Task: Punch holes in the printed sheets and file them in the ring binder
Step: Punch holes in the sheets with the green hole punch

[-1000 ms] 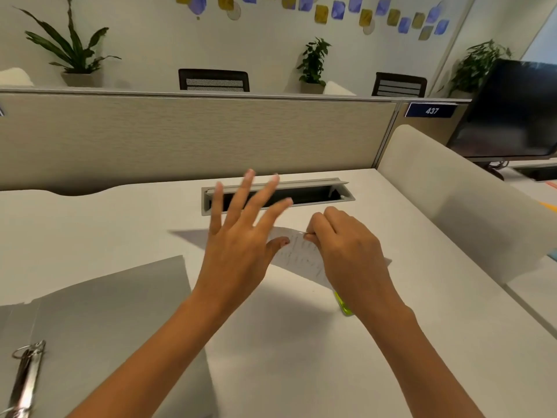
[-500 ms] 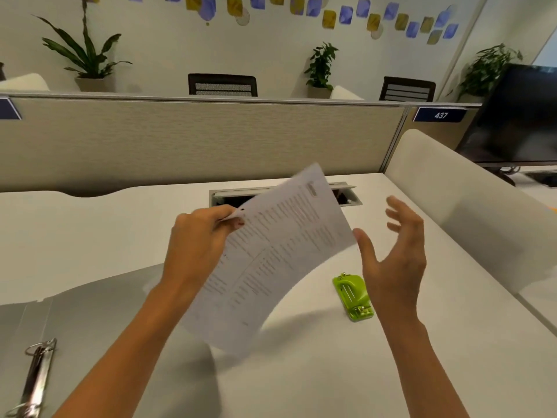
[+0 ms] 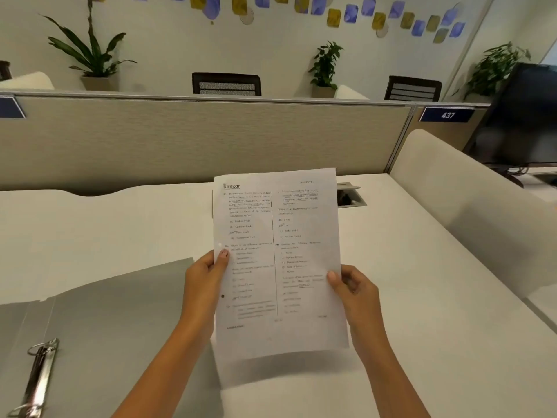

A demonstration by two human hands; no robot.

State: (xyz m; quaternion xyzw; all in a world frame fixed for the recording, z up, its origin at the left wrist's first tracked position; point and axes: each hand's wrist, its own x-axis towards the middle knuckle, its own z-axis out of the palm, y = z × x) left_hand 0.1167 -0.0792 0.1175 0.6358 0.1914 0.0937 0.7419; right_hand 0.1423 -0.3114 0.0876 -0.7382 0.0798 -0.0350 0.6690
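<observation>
While you hold the white printed sheet of paper (image 3: 277, 260) upright above the white table (image 3: 422, 297), only its two side edges are supported. The left grip (image 3: 202, 282) is clamped on the left margin, thumb in front. The right grip (image 3: 355, 291) is clamped on the lower right edge in the same way.

Hazards, as judged from this view:
- Thin paper held at its margins may bow or slide if either pinch loosens.
- The open grey ring binder (image 3: 114, 321) lies flat on the table, well apart to the lower left. Carrying the sheet across while turning it flat could skew it.
- A skewed approach to the metal rings (image 3: 39, 349) could snag or tear the narrow strip of margin.
- Whether the rings stand open cannot be told, and pressing paper onto closed rings would crumple it.

Appearance: one page with two columns of small black text under a dark heading at the top left. Two punched holes (image 3: 222, 296) sit in the left margin, the upper just beside your thumb. The sheet looks flat and uncreased.
</observation>
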